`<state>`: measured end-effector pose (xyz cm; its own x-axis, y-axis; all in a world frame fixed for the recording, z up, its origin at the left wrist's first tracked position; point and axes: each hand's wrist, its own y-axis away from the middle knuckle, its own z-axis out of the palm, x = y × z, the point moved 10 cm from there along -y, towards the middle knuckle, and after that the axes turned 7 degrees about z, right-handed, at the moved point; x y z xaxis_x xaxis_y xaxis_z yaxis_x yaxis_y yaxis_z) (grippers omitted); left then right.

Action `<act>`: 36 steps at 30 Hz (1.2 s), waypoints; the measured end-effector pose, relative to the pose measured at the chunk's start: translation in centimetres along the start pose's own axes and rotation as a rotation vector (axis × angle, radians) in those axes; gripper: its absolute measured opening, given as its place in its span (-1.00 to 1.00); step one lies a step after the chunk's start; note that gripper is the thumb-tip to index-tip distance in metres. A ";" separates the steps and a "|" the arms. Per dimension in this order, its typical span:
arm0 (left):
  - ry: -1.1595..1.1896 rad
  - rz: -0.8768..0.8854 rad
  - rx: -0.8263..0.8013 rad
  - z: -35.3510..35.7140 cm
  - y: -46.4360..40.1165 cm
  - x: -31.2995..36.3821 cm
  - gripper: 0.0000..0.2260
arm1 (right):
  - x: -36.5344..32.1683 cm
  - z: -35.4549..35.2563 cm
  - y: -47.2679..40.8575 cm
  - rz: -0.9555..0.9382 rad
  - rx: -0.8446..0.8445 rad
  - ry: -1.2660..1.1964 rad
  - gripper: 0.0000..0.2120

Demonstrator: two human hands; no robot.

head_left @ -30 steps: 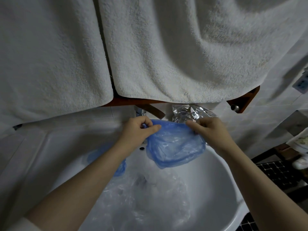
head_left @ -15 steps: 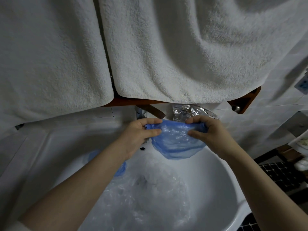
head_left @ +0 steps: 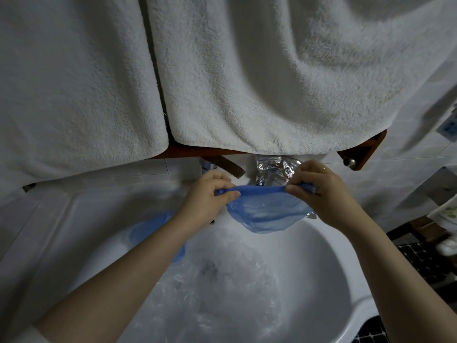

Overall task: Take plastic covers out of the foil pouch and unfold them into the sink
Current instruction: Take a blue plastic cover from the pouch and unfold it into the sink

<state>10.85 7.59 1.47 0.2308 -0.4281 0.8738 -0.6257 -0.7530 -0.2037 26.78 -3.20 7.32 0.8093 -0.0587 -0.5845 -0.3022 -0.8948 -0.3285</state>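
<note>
Pinching blue plastic cover [head_left: 268, 214] taut above sink [head_left: 329, 263], left hand [head_left: 206, 196] and right hand [head_left: 321, 191] fingers curled on its rim

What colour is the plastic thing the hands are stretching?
Blue: a thin, see-through blue plastic cover, seen best in the head view.

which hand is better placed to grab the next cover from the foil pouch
Probably the right hand: it sits just in front of the foil pouch, while the left hand is farther off. Both now pinch the blue cover.
</note>
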 end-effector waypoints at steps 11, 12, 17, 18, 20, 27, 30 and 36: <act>0.169 -0.030 -0.025 0.6 0.4 0.7 -0.75 | -6.1 2.5 0.4 -0.198 0.220 0.372 -0.74; 0.183 -0.025 -0.039 0.7 0.5 1.0 -0.75 | -6.1 3.8 0.2 -0.197 0.138 0.356 -0.71; 0.309 -0.041 -0.058 0.1 0.9 0.9 -0.81 | -3.4 5.2 0.4 -0.136 -0.051 0.254 -0.59; 0.318 -0.038 -0.059 0.0 1.0 0.8 -0.82 | -3.4 5.0 0.6 -0.162 -0.038 0.265 -0.60; 0.331 -0.037 -0.057 -0.1 1.2 0.6 -0.83 | -2.9 4.4 0.8 -0.164 -0.037 0.293 -0.59; 0.376 -0.103 -0.062 0.8 1.5 0.1 -0.70 | -1.5 3.2 1.4 -0.100 -0.112 0.189 -0.65; 0.407 -0.147 0.025 0.9 1.2 -0.2 -0.81 | -1.8 3.2 1.3 -0.118 -0.123 0.192 -0.71; 0.272 -0.140 -0.049 1.6 1.3 -0.5 -0.78 | -1.5 3.6 0.8 -0.126 -0.141 0.285 -0.82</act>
<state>11.11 6.06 0.10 0.1130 -0.1676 0.9794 -0.6386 -0.7674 -0.0576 23.52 -2.24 5.27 0.9500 -0.0476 -0.3086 -0.1345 -0.9543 -0.2670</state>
